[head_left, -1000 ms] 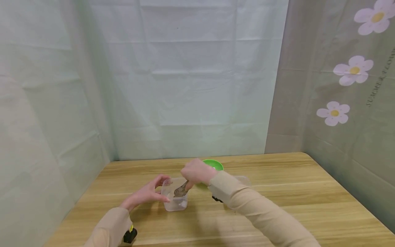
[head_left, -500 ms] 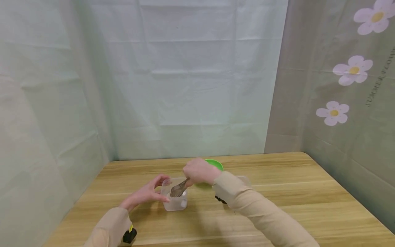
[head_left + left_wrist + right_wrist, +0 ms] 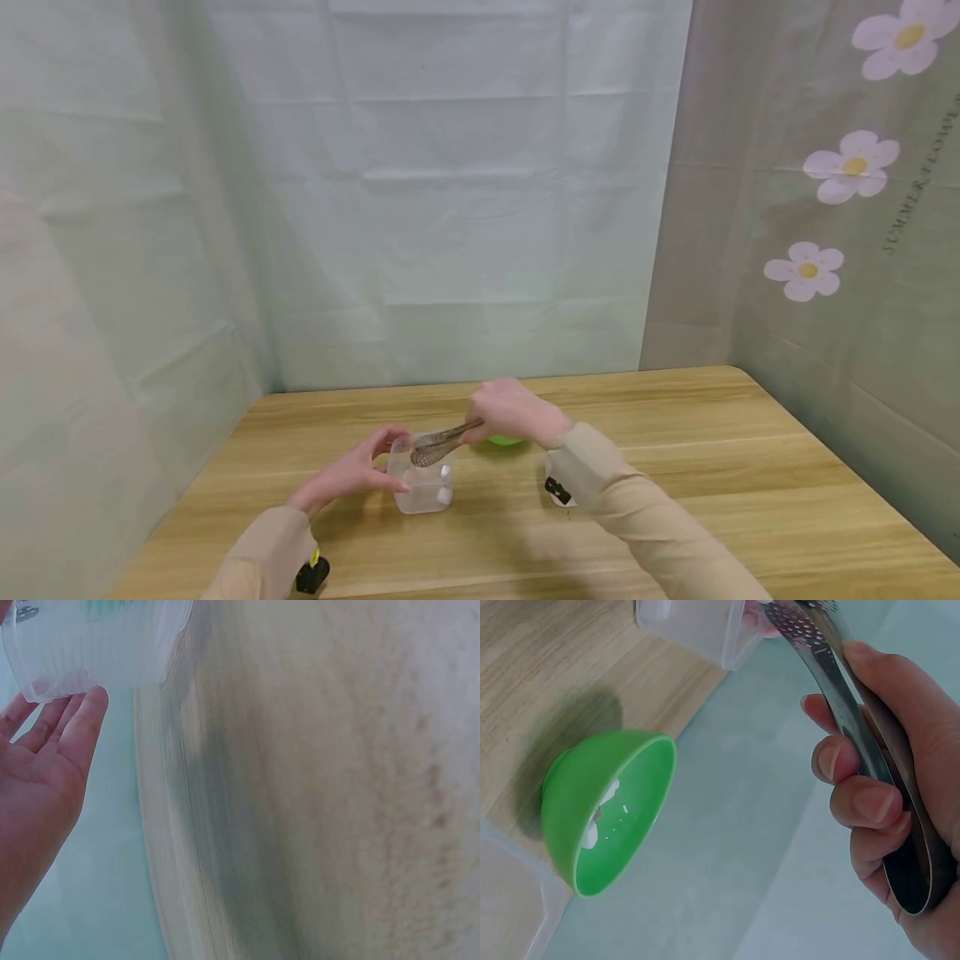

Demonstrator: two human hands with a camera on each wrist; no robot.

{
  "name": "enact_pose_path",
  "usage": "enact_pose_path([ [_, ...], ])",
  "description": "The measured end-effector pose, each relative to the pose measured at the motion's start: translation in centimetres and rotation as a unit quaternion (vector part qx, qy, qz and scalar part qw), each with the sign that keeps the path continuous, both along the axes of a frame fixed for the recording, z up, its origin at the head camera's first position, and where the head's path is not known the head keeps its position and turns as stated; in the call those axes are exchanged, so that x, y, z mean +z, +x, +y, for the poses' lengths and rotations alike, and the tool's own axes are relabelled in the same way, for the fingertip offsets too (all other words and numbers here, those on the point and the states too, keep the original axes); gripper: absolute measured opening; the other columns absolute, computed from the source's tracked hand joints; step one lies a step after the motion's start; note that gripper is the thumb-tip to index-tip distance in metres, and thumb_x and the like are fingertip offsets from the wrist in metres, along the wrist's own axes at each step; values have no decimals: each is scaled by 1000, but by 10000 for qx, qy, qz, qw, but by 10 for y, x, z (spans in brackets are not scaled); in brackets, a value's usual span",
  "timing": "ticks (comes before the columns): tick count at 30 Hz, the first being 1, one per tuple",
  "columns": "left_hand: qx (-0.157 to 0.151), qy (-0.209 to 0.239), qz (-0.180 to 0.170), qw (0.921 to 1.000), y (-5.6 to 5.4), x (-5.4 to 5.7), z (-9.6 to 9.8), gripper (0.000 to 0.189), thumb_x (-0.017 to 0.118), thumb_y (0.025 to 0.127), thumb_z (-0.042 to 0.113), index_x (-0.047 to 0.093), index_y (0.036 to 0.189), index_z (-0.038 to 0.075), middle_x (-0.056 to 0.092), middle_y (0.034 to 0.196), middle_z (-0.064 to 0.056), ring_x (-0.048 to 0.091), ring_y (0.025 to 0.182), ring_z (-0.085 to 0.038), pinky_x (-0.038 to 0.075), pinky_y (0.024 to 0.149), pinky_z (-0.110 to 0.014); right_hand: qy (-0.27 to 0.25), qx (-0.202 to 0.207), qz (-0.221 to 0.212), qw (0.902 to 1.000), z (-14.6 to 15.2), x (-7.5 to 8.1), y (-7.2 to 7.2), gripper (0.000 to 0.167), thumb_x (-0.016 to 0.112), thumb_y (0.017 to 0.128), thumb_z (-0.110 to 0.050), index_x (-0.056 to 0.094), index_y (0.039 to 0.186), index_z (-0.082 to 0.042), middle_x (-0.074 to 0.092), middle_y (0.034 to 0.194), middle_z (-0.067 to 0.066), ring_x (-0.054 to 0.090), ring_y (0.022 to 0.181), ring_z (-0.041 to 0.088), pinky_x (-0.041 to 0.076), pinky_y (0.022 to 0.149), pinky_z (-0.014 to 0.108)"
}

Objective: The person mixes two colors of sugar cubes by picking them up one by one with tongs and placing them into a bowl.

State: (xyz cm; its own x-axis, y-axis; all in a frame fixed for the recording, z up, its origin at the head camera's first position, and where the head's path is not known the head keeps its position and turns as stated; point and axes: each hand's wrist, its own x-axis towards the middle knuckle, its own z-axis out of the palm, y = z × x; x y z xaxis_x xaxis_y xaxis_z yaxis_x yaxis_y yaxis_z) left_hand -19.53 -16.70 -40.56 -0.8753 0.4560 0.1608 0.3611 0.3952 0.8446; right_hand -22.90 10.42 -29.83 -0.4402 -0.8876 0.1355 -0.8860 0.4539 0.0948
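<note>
My left hand [image 3: 352, 472] holds a clear plastic container [image 3: 418, 503] by its left side, thumb at the front and fingers towards the back. Small white pieces [image 3: 445, 496] lie at the container's right side. In my right hand [image 3: 513, 411] is a pair of metal tongs [image 3: 845, 712] with perforated tips. The tips hang over the container; whether anything is between them cannot be made out. Beyond the right hand stands a green bowl [image 3: 592, 795] with white pieces and crumbs inside, mostly hidden in the head view.
A second clear container [image 3: 514, 885] stands to the right, largely behind the right sleeve in the head view. The wooden table [image 3: 712, 467] carries everything, with pale curtains [image 3: 480, 208] around its back and sides.
The right hand has moved right, and the tongs have risen from inside the container to above it, now lying flatter. The left hand keeps its hold on the container.
</note>
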Motion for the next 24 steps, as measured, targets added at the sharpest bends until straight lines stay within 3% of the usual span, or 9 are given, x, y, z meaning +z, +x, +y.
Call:
enact_pose_path([
  [6,69,-125,63,9999,-1,-2,-1,73,76,73,13,32,129,-2,38,128,-19,32,118,-39,38,91,-47,-330,225,-170,9991,11,1,-4,36,65,81,-37,53,53,-19,40,49,-14,28,44,1,25,40,16],
  [19,100,-29,-62,9999,-2,-4,-2,73,76,73,11,32,129,-2,39,127,-18,33,118,-38,38,91,-48,-1057,330,-607,9920,45,7,-10,45,65,84,-28,37,51,-20,19,46,-15,15,44,-1,14,41,16],
  [24,88,-66,-52,9999,-2,-2,-1,72,76,73,11,32,129,-2,40,126,-17,34,117,-37,38,91,-48,-1148,62,-762,9904,64,11,-15,36,65,84,-26,52,53,-15,29,45,-17,21,40,-2,18,40,16],
])
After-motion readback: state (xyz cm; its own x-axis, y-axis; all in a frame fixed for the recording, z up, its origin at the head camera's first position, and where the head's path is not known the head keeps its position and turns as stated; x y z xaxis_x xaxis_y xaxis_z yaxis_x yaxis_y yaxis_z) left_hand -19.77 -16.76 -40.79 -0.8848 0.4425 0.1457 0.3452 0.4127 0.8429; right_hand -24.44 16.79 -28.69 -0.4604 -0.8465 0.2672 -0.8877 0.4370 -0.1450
